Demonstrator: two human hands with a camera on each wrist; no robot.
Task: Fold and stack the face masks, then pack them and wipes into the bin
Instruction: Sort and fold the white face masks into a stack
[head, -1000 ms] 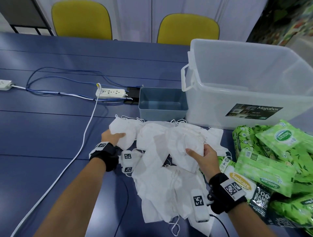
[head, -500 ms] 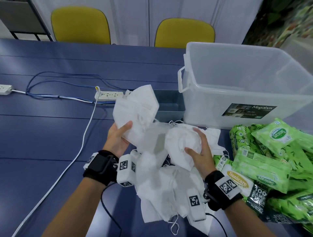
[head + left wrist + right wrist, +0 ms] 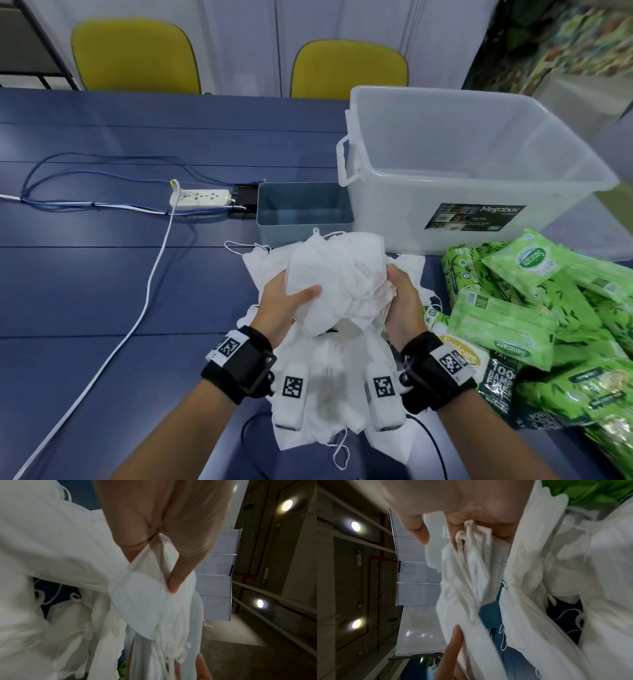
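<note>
Both hands hold a bunch of white masks above the loose heap.

The left hand point(image 3: 279, 305) and right hand point(image 3: 402, 301) curl their fingers around the bunch of masks point(image 3: 337, 274), lifted over the mask heap point(image 3: 325, 387) on the blue table point(image 3: 85, 291). Right of the heap lie green wipe packs point(image 3: 513, 315). Behind the heap stands a small grey tray point(image 3: 305, 209), then the clear bin point(image 3: 479, 164); further left, a power strip point(image 3: 200, 199).

A dark blue surface point(image 3: 102, 274) fills the foreground. Beyond its far edge stand two yellow chairs point(image 3: 137, 54), side by side against pale white panels point(image 3: 239, 41). Leafy green patterning point(image 3: 565, 41) covers the right-hand wall. The wrist views show round ceiling lamps point(image 3: 287, 505), lit.
</note>
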